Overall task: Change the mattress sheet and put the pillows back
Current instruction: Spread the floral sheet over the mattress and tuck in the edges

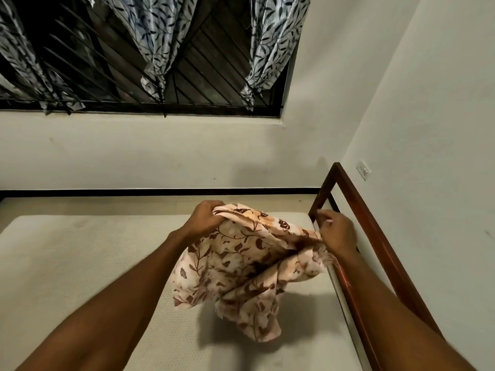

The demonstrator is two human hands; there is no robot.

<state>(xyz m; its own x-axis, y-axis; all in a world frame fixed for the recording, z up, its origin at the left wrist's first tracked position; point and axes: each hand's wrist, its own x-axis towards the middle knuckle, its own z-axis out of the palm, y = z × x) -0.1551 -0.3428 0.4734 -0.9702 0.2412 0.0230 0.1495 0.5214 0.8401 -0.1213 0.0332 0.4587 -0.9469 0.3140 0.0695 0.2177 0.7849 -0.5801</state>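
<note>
A cream sheet with a brown leaf and flower print [241, 269] hangs bunched in the air above the bare off-white mattress [80, 263]. My left hand [205, 218] grips the sheet's upper left edge, fingers curled over the cloth. My right hand [338, 231] pinches its upper right edge, close to the dark wooden bed rail [375, 245]. The cloth's lower folds dangle just above the mattress and throw a shadow on it. No pillows are in view.
The wooden frame runs along the right side of the bed, next to a white wall with a socket [363, 170]. Beyond the mattress lie a strip of pale floor and a wall with a barred window [134, 62] and leaf-print curtains.
</note>
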